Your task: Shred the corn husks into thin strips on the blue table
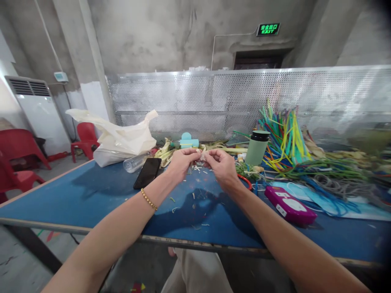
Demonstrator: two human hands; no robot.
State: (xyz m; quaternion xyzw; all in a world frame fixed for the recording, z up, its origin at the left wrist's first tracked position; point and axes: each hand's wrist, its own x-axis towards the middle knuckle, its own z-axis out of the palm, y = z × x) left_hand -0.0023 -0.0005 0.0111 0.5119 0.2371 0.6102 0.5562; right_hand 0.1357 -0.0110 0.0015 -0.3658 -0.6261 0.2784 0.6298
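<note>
Over the middle of the blue table, my two hands meet at the fingertips. My left hand wears a gold bead bracelet at the wrist and pinches one side of a small pale piece. From the other side my right hand grips the same piece with thumb and fingers. It looks whitish and thin, like dry husk, but the fingers cover most of it. Pale scraps lie scattered on the table below. A black phone rests left of my left hand.
To the left are a cream plastic bag and a clear bottle. A green tumbler stands on the right, near a heap of coloured strips and a magenta box. A perforated metal panel runs along the back.
</note>
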